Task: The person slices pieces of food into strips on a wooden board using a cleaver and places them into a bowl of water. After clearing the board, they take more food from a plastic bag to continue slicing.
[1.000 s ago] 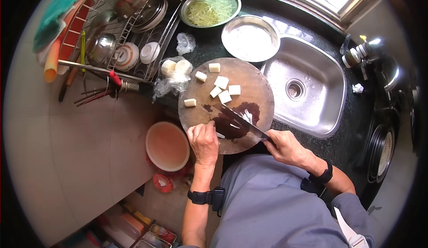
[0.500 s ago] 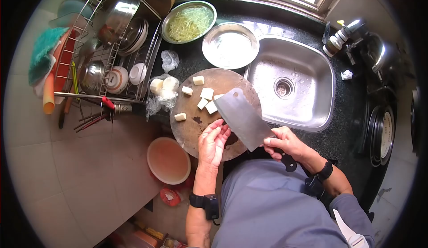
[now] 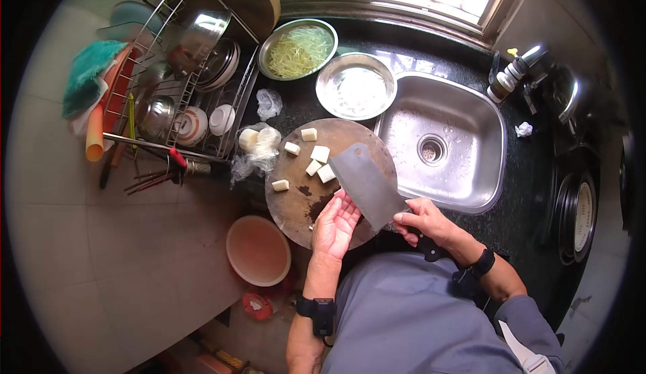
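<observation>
Lifted off the board since a second ago, the cleaver tilts flat above it in the gripping right hand, left hand open palm-up at its edge, seemingly catching scraps.

chopping board: 1 | white cubes on it: 6 | bagged white chunks: 2 | cleaver: 1 | steel dishes on table: 2 | sink: 1 | orange basin: 1

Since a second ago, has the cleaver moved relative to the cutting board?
Yes. The cleaver has lifted off the dark stain on the cutting board and turned flat, blade now over its right side.
</observation>
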{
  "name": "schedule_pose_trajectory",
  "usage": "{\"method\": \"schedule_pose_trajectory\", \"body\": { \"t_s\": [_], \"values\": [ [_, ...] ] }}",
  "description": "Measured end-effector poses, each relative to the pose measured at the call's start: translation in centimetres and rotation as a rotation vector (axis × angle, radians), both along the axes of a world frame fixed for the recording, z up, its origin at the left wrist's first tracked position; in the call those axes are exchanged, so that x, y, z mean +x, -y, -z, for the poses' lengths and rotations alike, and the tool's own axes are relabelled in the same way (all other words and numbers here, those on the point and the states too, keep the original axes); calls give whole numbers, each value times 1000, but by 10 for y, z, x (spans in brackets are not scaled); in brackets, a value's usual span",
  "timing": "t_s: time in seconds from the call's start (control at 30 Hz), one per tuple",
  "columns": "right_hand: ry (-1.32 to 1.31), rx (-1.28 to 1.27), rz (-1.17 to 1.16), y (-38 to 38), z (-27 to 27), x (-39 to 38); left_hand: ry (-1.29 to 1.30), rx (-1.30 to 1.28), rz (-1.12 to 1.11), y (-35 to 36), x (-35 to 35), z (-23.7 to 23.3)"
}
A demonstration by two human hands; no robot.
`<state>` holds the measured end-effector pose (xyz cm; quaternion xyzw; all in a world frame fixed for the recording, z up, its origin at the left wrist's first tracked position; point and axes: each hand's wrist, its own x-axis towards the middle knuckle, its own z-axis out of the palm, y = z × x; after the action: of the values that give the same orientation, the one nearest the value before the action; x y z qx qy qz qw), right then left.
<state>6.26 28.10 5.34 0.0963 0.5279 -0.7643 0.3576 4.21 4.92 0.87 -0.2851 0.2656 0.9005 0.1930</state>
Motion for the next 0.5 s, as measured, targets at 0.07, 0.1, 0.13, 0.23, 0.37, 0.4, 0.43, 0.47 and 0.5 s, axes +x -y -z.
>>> {"method": "schedule_pose_trajectory", "body": {
  "t_s": [0.07, 0.1, 0.13, 0.23, 0.37, 0.4, 0.43, 0.47, 0.5],
  "values": [
    [-10, 11, -10, -4, -3, 0, 18, -116, -1, 2, 2, 1],
    [-16, 23, -16, -6, -5, 1, 17, -115, -1, 4, 3, 1],
    [-18, 24, -17, -11, -4, 3, 8, -127, 4, 7, 4, 1],
    [-20, -29, -71, -19, -3, 9, -2, -45, 9, 9, 2, -1],
    [38, -9, -123, -22, -1, 16, -8, 95, -9, 1, 3, 4],
    [39, -7, -127, -22, 0, 16, -9, 95, -10, -2, 4, 6],
    [38, -8, -129, -23, 0, 16, -41, -13, -6, -3, 7, 8],
    [24, 5, -136, -24, 1, 17, -72, -122, -1, -4, 9, 10],
    [10, 18, -142, -25, 1, 18, -72, -124, 0, -2, 11, 11]
  ]
}}
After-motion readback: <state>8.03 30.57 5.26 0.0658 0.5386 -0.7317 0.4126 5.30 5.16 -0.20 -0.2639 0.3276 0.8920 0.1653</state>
